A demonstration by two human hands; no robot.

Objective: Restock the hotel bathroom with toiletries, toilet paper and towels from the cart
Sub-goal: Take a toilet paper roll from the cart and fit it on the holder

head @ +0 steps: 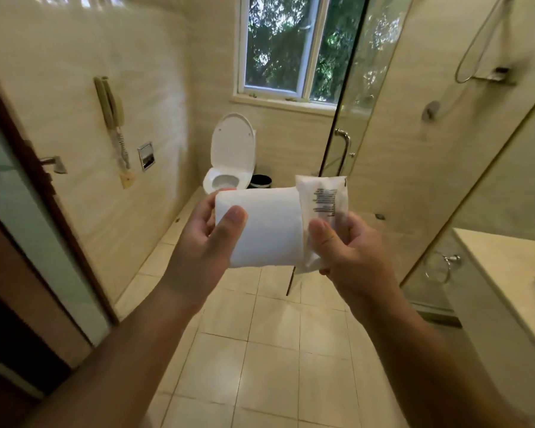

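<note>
A white toilet paper roll point(266, 227) lies sideways in mid-air at the centre of the head view. My left hand point(210, 239) grips its left end, thumb on the front. A translucent plastic wrapper point(322, 205) with small black print covers the roll's right end. My right hand point(349, 251) pinches that wrapper with thumb and fingers. On the left wall a chrome recessed paper holder point(145, 156) holds no roll that I can see.
A toilet point(229, 162) with its lid up stands under the window, a small black bin point(260, 181) beside it. A glass shower door point(343, 149) is at right, a vanity counter point(504, 267) at far right, an open wooden door point(28, 211) at left, a wall phone point(112, 112) behind.
</note>
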